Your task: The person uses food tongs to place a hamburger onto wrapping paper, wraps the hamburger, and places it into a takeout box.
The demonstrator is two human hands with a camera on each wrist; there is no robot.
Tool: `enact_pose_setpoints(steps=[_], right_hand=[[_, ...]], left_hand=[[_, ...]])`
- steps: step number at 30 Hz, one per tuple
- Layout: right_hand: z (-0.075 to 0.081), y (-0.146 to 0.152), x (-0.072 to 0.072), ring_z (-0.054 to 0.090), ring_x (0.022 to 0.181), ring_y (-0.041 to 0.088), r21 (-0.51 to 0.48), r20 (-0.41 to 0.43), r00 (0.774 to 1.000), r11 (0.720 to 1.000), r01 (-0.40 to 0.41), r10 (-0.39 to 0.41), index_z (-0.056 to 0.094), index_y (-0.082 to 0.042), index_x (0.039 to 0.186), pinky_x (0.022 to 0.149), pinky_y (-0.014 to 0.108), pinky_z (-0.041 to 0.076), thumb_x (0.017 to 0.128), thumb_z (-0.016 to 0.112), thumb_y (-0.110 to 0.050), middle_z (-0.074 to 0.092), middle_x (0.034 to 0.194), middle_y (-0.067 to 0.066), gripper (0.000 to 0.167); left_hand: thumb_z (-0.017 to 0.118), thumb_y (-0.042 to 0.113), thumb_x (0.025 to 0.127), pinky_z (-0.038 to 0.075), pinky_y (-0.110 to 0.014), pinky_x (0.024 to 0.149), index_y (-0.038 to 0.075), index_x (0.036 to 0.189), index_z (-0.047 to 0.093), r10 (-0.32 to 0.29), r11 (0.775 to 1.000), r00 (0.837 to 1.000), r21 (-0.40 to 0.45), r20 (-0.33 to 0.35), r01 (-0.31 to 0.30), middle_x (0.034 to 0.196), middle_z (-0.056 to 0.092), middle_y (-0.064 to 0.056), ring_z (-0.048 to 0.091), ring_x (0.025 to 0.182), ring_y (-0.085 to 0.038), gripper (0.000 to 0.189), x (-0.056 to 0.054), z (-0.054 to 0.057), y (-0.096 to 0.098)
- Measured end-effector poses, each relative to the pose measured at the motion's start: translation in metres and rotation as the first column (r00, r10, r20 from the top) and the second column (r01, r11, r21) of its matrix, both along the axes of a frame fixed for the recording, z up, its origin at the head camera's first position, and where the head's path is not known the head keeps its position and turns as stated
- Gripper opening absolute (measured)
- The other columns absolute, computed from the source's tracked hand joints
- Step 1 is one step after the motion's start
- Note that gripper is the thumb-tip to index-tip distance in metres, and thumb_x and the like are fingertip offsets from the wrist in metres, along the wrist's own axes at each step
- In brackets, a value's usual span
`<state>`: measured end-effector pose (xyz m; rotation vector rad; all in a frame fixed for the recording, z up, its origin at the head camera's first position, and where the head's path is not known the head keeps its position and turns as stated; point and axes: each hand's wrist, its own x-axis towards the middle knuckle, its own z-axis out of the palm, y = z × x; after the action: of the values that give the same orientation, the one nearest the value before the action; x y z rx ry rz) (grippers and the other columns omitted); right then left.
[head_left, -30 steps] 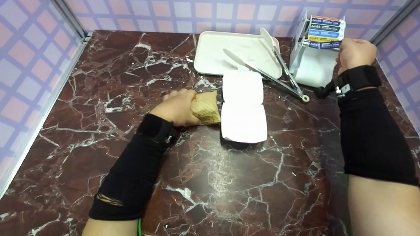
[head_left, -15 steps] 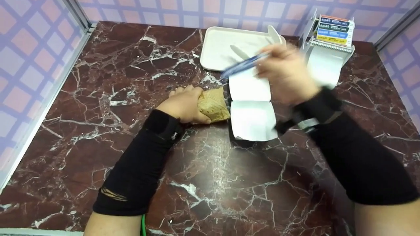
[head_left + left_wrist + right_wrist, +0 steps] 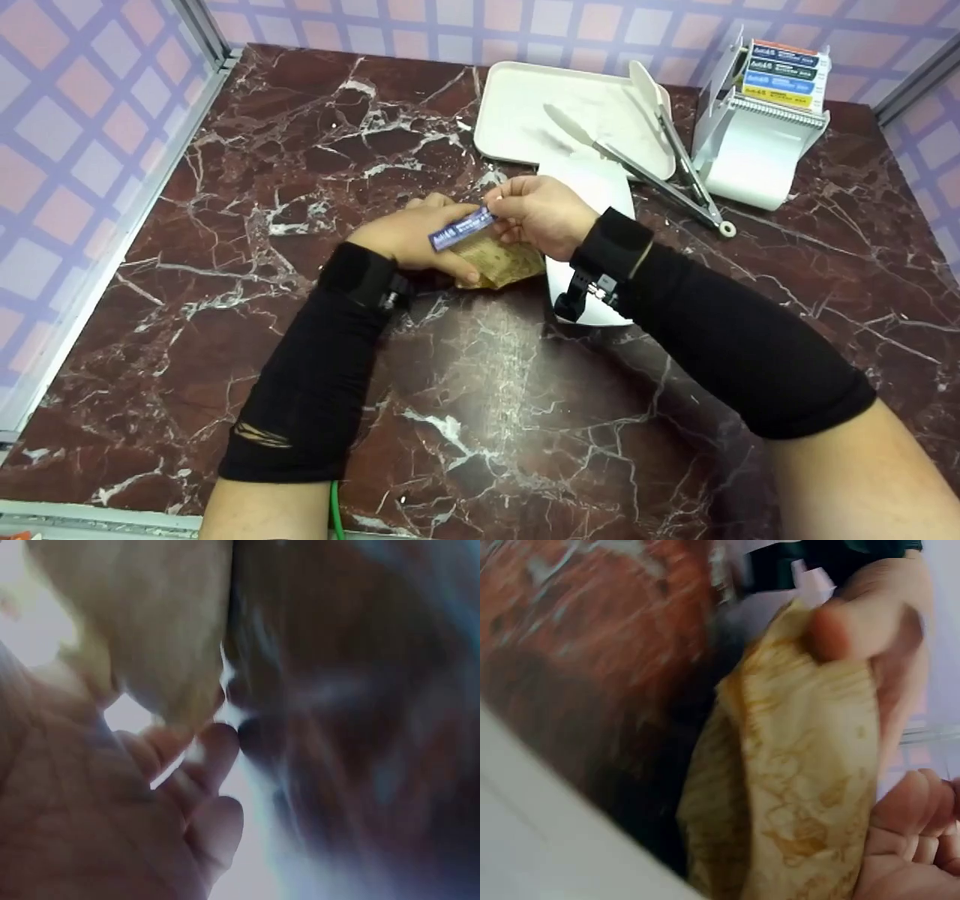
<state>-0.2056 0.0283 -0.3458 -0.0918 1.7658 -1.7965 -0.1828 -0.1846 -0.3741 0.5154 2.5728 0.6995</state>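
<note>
In the head view my left hand (image 3: 409, 234) grips a small bundle in printed tan paper (image 3: 506, 262), thumb on its near side. My right hand (image 3: 549, 217) pinches one end of a blue printed sticker (image 3: 459, 229) between thumb and fingertips. The sticker's free end slants over the back of the left hand and the bundle's top. Seen from the right wrist, the tan bundle (image 3: 810, 787) is creased, with the left thumb pressing its upper end. The left wrist view is dark and blurred; the left palm (image 3: 82, 795) lies beside the bundle (image 3: 150, 622).
A white hinged takeout box (image 3: 589, 184) stands open beneath the right wrist. Behind it lies a cream tray (image 3: 514, 112), with tongs (image 3: 652, 181) resting across its right side. A sticker dispenser (image 3: 754, 169) with several coloured rolls stands at the back right. White crumbs dot the marbled table.
My right hand has left the dispenser and moved left, carrying a blue sticker over the box to the paper bundle. My left hand has kept its grip on the bundle.
</note>
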Motion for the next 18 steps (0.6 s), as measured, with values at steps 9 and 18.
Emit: enact_pose_setpoints(steps=[9,18], right_hand=[[-0.0016,-0.0028,0.0044,0.054,0.064,0.007,0.336,-0.213,0.968,0.94,-0.056,0.134,0.07,0.004,0.109,0.055,0.018,0.049,0.099,0.065,-0.003,0.061,0.077,-0.003,0.013],[-0.0002,-0.0055,0.0086,0.051,0.056,0.007,0.455,-0.297,0.92,0.885,-0.1,0.256,0.073,-0.001,0.098,0.049,0.018,0.046,0.097,0.065,-0.002,0.058,0.072,-0.002,0.009]], left_hand=[[0.092,0.058,0.07,0.042,-0.059,0.116,0.042,0.168,0.018,-0.038,0.999,0.999,-0.032,0.015,0.039,0.154,0.04,-0.008,0.04,0.135,-0.033,0.124,-0.0024,0.0009,-0.0106],[0.086,0.029,0.073,0.038,-0.058,0.12,0.055,0.163,0.016,-0.003,0.999,0.998,-0.049,0.059,0.006,0.17,0.026,-0.011,0.028,0.151,-0.037,0.117,-0.0036,0.0015,-0.0101]])
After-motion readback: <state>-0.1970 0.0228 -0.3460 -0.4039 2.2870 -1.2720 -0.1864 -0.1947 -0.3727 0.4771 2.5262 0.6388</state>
